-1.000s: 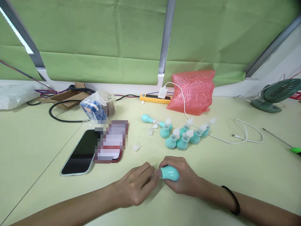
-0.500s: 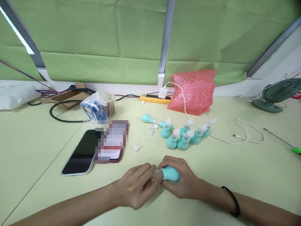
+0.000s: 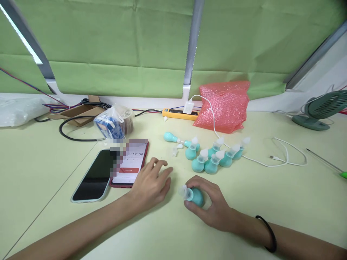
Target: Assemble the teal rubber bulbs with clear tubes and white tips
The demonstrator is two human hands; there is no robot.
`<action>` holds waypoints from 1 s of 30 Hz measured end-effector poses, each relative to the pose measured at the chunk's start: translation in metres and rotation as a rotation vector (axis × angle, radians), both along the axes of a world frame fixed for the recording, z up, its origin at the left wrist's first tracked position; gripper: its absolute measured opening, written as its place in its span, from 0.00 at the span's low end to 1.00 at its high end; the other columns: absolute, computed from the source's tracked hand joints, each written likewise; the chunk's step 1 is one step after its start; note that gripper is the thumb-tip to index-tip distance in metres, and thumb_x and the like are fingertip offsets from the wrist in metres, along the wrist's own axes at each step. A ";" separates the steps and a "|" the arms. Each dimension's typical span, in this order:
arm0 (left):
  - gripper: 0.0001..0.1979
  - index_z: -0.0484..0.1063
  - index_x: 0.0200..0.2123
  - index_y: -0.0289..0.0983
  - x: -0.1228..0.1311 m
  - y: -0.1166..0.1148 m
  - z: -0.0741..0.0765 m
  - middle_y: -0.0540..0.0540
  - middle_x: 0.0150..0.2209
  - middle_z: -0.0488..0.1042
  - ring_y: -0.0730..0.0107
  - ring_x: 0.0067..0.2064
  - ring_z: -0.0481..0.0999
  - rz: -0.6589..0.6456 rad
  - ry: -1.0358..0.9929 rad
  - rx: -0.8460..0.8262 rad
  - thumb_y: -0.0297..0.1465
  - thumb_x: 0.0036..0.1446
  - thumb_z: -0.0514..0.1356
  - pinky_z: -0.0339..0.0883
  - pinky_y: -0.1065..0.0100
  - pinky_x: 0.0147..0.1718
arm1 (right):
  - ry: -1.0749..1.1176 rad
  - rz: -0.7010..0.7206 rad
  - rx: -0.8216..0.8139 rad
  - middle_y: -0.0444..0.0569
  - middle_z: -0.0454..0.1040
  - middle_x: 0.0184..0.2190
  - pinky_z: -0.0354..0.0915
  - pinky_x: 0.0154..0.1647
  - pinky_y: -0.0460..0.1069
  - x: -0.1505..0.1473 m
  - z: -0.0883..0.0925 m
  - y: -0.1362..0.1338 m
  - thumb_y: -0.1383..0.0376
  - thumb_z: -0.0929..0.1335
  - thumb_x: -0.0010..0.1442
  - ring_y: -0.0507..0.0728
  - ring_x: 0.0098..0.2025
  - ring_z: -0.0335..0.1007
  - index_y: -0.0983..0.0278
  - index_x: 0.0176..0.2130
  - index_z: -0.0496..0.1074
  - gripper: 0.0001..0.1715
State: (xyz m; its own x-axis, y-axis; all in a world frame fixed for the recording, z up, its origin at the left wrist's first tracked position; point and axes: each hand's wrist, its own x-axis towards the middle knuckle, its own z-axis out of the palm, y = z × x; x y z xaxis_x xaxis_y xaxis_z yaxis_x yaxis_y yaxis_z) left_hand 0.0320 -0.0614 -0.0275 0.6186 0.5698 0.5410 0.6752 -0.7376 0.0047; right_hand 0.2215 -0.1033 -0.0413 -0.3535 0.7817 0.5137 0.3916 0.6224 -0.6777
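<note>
Near the front middle, my right hand [image 3: 213, 202] grips a teal bulb [image 3: 197, 197] between thumb and fingers; its clear collar [image 3: 185, 192] points left. My left hand [image 3: 153, 182] hovers beside the red-framed phone [image 3: 129, 169], fingers spread and bent, nothing visibly held. The small white piece seen earlier near these fingers is hidden. Behind my right hand stand several teal bulbs with white tips [image 3: 212, 166]. A teal bulb [image 3: 170, 137] lies on its side behind them, next to small clear and white pieces [image 3: 175, 151].
A dark-screened phone [image 3: 93, 177] lies at the left. Toward the back are a bagged blue box [image 3: 110, 124], a yellow power strip [image 3: 176, 114] and red bubble wrap [image 3: 223, 108]. A white cable [image 3: 286, 155], a screwdriver [image 3: 325, 160] and a fan [image 3: 311, 122] are on the right.
My left hand has let go of the clear part at the bulb's end and moved left and away, fingers opening. The bulb in my right hand has tilted, showing its clear collar.
</note>
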 end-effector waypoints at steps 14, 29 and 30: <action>0.07 0.68 0.33 0.35 -0.002 -0.001 0.027 0.50 0.22 0.70 0.71 0.25 0.70 0.087 -0.239 -0.621 0.32 0.53 0.53 0.61 0.70 0.26 | 0.000 -0.074 0.023 0.44 0.67 0.28 0.62 0.30 0.47 0.000 -0.002 -0.001 0.69 0.66 0.48 0.52 0.29 0.64 0.61 0.35 0.60 0.13; 0.11 0.69 0.35 0.33 0.001 -0.008 0.031 0.47 0.23 0.74 0.74 0.24 0.67 -0.118 -0.734 -1.325 0.33 0.50 0.59 0.55 0.74 0.22 | 0.040 -0.140 0.064 0.45 0.65 0.27 0.62 0.28 0.49 0.000 -0.007 -0.001 0.69 0.66 0.49 0.54 0.28 0.63 0.61 0.35 0.59 0.12; 0.10 0.69 0.35 0.33 0.001 -0.008 0.030 0.47 0.24 0.74 0.74 0.24 0.67 -0.120 -0.736 -1.328 0.33 0.50 0.59 0.55 0.74 0.23 | 0.037 -0.143 0.070 0.45 0.66 0.27 0.62 0.28 0.49 0.000 -0.007 0.000 0.69 0.66 0.49 0.54 0.28 0.63 0.61 0.35 0.59 0.12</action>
State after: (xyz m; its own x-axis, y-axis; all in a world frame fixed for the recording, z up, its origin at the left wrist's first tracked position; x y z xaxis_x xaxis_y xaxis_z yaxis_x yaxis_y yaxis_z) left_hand 0.0329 -0.0696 0.0022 0.5251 0.8443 -0.1069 0.1649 0.0224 0.9861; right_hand 0.2220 -0.1037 -0.0487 -0.2210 0.7848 0.5790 0.4550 0.6081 -0.6505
